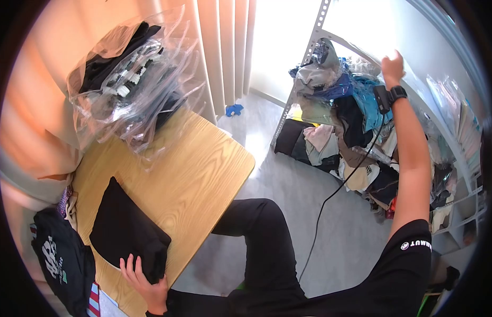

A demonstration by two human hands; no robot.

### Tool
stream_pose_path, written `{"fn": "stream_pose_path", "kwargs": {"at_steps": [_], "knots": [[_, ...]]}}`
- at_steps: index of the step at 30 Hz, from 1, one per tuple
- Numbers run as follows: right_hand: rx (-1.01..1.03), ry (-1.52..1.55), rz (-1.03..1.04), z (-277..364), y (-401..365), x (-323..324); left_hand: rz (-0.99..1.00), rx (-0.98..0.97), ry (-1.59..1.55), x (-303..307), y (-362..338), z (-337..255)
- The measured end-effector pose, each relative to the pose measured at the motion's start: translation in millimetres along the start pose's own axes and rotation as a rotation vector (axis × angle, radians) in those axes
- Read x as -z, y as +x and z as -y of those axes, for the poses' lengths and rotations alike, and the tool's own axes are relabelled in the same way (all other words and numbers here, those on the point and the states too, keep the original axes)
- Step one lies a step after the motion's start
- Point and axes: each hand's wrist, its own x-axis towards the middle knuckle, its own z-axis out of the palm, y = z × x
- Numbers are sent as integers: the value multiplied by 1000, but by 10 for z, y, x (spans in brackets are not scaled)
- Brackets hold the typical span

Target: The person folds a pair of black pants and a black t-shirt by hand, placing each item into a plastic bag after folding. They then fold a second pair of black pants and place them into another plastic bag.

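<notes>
On the near part of the wooden table, a folded black garment is touched at its lower edge by the left hand, whose fingers are extended and slightly spread; no firm grip is apparent, and the cloth seems only to be steadied. Well apart from it, the right hand is raised beside the upper part of the metal shelf, near the heaped clothes. Its fingers look curled, but whether anything is held by them cannot be made out in the glare. A dark watch is worn on that wrist, with a cabled black device beside it. The step in hand is judged to be a reach at the shelf while the garment is steadied. For the next move, a sure finger hold at the shelf would be called for, with only light pressure from the left hand so that the garment is not dragged.
</notes>
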Motion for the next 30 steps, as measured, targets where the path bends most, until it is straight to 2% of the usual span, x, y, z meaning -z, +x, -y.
{"fn": "stream_pose_path", "kwargs": {"at_steps": [1,3,5,7,9,11,13,15,16,19,21,23,27,29,30], "knots": [[37,96,-232,-23,-42,89,1,8,-3,2,0,-3],[160,69,-394,-46,-175,356,19,25,-11,11,1,-2],[483,262,-488,-26,-405,752,21,40,-14,16,4,-19],[570,297,-504,323,-948,1324,28,53,-18,21,6,-20],[506,280,-497,570,-1495,1761,19,35,-51,21,7,-10],[673,221,-519,575,-2009,2007,29,38,-50,39,28,-29],[761,311,-505,896,-2681,2214,37,45,-42,64,45,-42],[1054,245,10,1057,-3216,2563,43,54,-63,60,46,-53],[1120,349,60,1116,-3515,2522,41,63,-72,72,52,-67],[1100,953,327,1555,-4282,2485,57,93,-126,78,64,-68],[1078,1326,359,1991,-4763,2590,47,101,-168,86,66,-55],[1200,1581,428,2286,-5121,2803,6,100,-185,61,43,-25],[1317,1989,494,2680,-5622,3203,-57,78,-218,25,8,11],[1354,2080,524,2800,-5711,3341,-86,77,-188,-9,-19,36],[1359,2127,459,2851,-5756,3402,-94,67,-228,-22,-25,39]]}}
